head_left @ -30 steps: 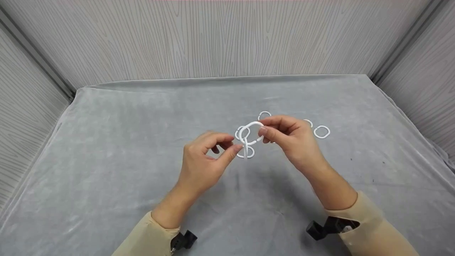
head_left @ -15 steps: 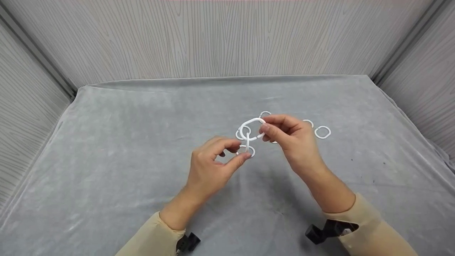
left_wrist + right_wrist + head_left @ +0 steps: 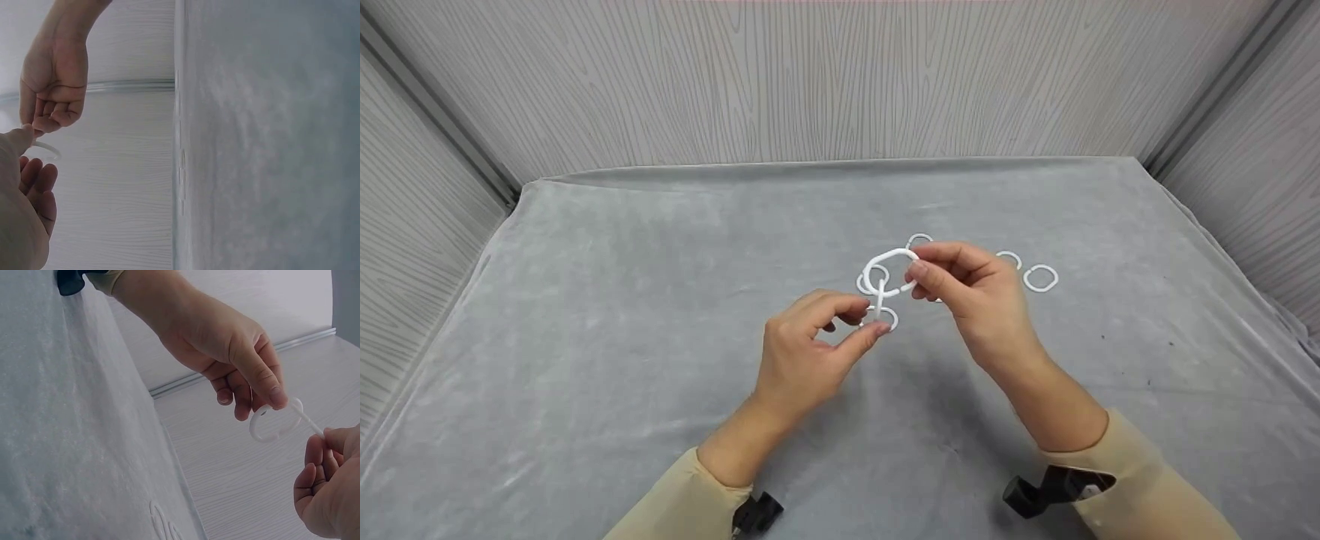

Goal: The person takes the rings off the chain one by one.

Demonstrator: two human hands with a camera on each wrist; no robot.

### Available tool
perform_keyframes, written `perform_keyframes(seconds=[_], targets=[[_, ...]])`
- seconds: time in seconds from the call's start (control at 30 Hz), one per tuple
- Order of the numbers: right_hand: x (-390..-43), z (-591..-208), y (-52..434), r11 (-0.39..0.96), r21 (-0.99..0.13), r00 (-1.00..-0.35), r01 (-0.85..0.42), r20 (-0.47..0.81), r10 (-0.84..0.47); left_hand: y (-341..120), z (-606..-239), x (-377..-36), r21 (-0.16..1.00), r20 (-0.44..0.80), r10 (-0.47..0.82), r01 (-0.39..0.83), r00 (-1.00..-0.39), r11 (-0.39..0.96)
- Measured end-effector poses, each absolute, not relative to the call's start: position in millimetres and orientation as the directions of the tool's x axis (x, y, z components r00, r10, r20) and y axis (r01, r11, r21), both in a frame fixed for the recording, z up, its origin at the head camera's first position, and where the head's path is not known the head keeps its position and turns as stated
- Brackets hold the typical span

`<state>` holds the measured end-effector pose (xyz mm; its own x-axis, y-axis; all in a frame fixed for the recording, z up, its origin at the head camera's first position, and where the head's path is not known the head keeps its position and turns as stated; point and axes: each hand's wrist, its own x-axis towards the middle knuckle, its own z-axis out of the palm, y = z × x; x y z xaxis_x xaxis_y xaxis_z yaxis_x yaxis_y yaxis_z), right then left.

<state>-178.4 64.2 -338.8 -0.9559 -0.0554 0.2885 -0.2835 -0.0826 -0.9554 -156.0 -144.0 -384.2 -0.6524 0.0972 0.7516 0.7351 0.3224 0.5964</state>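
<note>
Two white split rings are linked in mid-air between my hands. My right hand (image 3: 979, 296) pinches the upper split ring (image 3: 885, 256) at its right side; a small gap shows low on that ring. From its lower left hangs the second ring (image 3: 880, 298), seen nearly edge-on, which my left hand (image 3: 810, 341) holds between thumb and index finger. In the right wrist view the second ring (image 3: 254, 432) faces the camera, at the left thumb (image 3: 274, 395), and the other ring (image 3: 310, 423) runs from it to my right fingers. The left wrist view shows little of the rings.
More white rings lie on the grey cloth-covered table (image 3: 622, 300): a ring (image 3: 1041, 290) at the right, a partly hidden ring (image 3: 1010, 256) beside it, a ring (image 3: 919, 237) behind my right hand, others behind the held pair. Pale panelled walls (image 3: 840, 82) enclose the table.
My left hand has moved right and a little toward me, and the second ring now hangs straighter below the first. My right hand has barely moved and keeps its pinch.
</note>
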Motion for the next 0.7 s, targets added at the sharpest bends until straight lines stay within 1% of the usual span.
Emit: perform_keyframes(seconds=[0.7], targets=[[-177.7,-339.2,63.9,-0.069,-0.956,-0.955,-0.285,0.29,-0.067,-143.8,-383.9,-157.5,0.582,0.764,0.104,0.749,-0.637,0.316]])
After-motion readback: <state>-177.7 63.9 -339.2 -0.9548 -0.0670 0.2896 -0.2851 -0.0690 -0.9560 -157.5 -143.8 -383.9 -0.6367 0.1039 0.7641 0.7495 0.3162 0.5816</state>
